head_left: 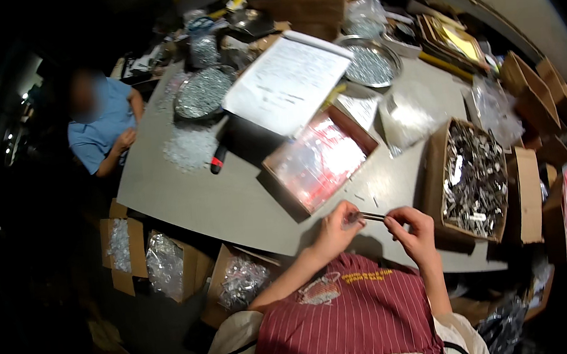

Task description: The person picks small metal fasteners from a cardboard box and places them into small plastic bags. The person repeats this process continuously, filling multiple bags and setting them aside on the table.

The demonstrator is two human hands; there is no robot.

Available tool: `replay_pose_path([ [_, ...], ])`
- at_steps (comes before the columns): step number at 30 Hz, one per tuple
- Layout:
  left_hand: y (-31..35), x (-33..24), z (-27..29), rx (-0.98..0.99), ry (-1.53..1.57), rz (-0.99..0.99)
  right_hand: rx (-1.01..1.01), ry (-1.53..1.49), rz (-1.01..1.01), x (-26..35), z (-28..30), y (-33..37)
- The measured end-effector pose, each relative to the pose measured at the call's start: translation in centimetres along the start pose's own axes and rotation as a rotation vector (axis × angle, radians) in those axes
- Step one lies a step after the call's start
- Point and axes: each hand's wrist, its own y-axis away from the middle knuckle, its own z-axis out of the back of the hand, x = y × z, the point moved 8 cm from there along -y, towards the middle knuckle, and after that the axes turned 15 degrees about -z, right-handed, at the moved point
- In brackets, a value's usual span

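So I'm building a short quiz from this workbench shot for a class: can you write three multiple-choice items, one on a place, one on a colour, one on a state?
1. Where is the box of metal parts?
A. by the person's right hand
B. on the floor at the left
C. under the paper sheet

2. What colour is the striped apron?
A. green
B. dark red
C. blue

3. How is the thin dark piece held?
A. lying loose on the table
B. in the left hand alone
C. between the fingers of both hands

Answers: 1 A, the open box sits on the table just right of that hand. 2 B, dark red with pale stripes. 3 C, each hand pinches one end above the table edge.
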Motion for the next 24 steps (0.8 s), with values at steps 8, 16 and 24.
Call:
replay_pose_path([
  [8,0.5,-0.6,-2.0,0.173,-0.113,-0.163,0.149,0.136,0.026,1.2,-1.9,0.5],
  [16,1.7,0.4,-4.4,0.347,0.739,0.265,0.436,0.335,0.109,2.0,-3.0,-1.2],
  [24,1.3,-2.5,-3.1,0.343,1.296,0.551,0.320,-0.217,-0.222,-0.7,-0.1,-4.5],
])
